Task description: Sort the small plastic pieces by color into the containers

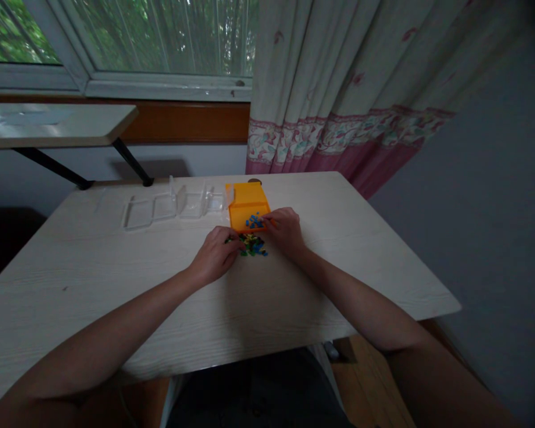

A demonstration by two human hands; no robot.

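Note:
A small pile of mixed little pieces point(252, 245), green, yellow, blue and dark, lies on the table in front of an open yellow box point(247, 195). Inside the box's near half sit several small blue pieces point(254, 221). My left hand point(215, 254) is at the left side of the pile, its fingers curled and the tips among the pieces. My right hand point(286, 230) rests at the box's right edge, with fingertips pinched beside the blue pieces. Whatever either pinch holds is too small to make out.
Clear plastic containers point(164, 205) with raised lids stand in a row left of the yellow box. A raised shelf point(57, 141) on black legs is at the back left. A small dark round object point(254, 181) sits behind the box. Curtains point(312, 139) hang behind the table.

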